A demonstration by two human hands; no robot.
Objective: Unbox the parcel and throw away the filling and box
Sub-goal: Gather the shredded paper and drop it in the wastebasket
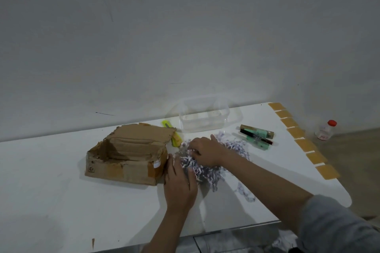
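An opened, torn cardboard box (127, 156) lies on the white table (51, 191), its flaps up and its inside looking empty. Right of it sits a heap of white and lilac shredded paper filling (232, 150). My left hand (180, 183) presses flat against the heap's left side, next to the box's right end. My right hand (205, 151) lies on top of the heap with its fingers curled into the shreds. A loose strand of filling (245, 193) trails toward the table's front.
A clear plastic container (204, 118) stands at the back. A yellow utility knife (174, 135) lies behind the box. Green and brown packaged items (257, 135) rest right of the filling. Tan squares (302, 141) line the table's right edge. A red-capped bottle (326, 130) stands on the floor.
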